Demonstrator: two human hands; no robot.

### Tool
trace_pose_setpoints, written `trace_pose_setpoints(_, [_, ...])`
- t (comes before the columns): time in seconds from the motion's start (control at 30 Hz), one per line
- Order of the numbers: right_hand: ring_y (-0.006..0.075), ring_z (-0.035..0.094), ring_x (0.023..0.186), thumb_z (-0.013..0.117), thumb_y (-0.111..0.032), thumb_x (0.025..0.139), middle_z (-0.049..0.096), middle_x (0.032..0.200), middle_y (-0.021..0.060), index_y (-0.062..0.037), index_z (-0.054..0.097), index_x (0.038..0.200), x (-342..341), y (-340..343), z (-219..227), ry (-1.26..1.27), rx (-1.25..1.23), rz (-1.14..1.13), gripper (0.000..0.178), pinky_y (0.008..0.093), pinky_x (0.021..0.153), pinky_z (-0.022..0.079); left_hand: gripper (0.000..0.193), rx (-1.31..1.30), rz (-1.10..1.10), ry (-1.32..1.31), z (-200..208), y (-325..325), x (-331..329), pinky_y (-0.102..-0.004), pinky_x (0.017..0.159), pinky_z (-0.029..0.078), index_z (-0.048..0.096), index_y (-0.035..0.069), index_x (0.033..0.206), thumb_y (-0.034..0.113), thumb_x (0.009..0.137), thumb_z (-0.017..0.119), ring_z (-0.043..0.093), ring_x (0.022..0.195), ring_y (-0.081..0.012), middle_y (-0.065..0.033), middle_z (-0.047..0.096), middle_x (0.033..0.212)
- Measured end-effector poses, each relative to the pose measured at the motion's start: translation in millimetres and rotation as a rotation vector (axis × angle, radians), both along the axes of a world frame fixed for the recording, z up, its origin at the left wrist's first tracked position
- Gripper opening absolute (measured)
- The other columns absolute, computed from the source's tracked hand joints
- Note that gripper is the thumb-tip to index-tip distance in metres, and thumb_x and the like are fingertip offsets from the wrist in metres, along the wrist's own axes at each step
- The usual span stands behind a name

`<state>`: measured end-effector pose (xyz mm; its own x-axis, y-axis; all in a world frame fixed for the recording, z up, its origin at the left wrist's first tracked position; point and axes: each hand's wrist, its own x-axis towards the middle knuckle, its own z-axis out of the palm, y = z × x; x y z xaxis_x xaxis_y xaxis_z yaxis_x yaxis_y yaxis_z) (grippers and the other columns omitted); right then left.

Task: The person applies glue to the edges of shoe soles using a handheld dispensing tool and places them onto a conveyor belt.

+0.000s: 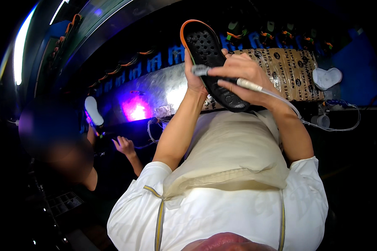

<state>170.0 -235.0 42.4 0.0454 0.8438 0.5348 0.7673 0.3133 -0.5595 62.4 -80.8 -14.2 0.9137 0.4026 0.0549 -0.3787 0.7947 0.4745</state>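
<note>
My left hand [193, 78] grips the edge of a black shoe sole [204, 44] with an orange rim. Its inner face is turned up, and round dimples show toward the far end. In my right hand [252, 72] is a glue brush [201, 70], its pale head lying over the middle of the sole near my left fingers. Whether the bristles press on the surface I cannot tell. From the back of the brush handle a white tube [284, 100] runs down to the right.
A bench covered in printed brown wrapping [299, 73] lies beyond my hands. On its right sits a white sole-shaped piece [327, 78], above a clear cup [323, 121]. Several shoe parts [234, 31] stand along the far line. At left, a co-worker's hand [125, 146] is near another pale sole [94, 110].
</note>
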Motion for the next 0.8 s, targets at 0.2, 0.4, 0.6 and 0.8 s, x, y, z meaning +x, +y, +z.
trace_pose_setpoints(0.2, [0.0222,0.063,0.084,0.082,-0.012,0.083,0.069,0.082,0.0028,-0.0128,0.08,0.111,-3,-6,10,0.161,0.048,-0.126,0.027,0.037,0.082,0.045,0.089,-0.09,-0.085,-0.198,8,17,5,-0.0446,0.101,0.049,0.056,-0.002,0.128,0.08,0.095,0.042,0.059,0.103,-0.0286,-0.0149,0.059,0.111])
trace_pose_setpoints(0.4, [0.0203,0.061,0.081,0.083,-0.012,0.082,0.066,0.079,0.0018,-0.0126,0.079,0.113,2,-17,21,0.143,-0.035,0.318,0.031,0.0356,0.081,0.042,0.084,0.036,-0.135,-0.283,22,45,8,-0.0461,0.103,0.049,0.058,0.002,0.131,0.078,0.097,0.041,0.059,0.107,-0.0285,-0.0148,0.06,0.117])
trace_pose_setpoints(0.6, [0.0219,0.063,0.075,0.083,-0.012,0.082,0.067,0.08,0.0033,-0.0096,0.079,0.112,2,-26,25,-0.053,-0.04,0.317,0.03,0.0375,0.078,0.048,0.086,0.046,-0.196,-0.306,48,53,15,-0.0524,0.1,0.05,0.053,0.008,0.144,0.078,0.096,0.044,0.061,0.107,-0.0374,-0.0216,0.062,0.117])
trace_pose_setpoints(0.8, [0.0208,0.055,0.073,0.083,-0.006,0.08,0.067,0.08,0.0047,-0.0054,0.077,0.116,6,-31,28,0.003,0.046,0.127,0.036,0.0366,0.074,0.042,0.084,0.198,-0.307,-0.307,77,59,27,-0.0533,0.096,0.053,0.053,0.005,0.144,0.076,0.099,0.041,0.064,0.104,-0.0406,-0.0254,0.063,0.115])
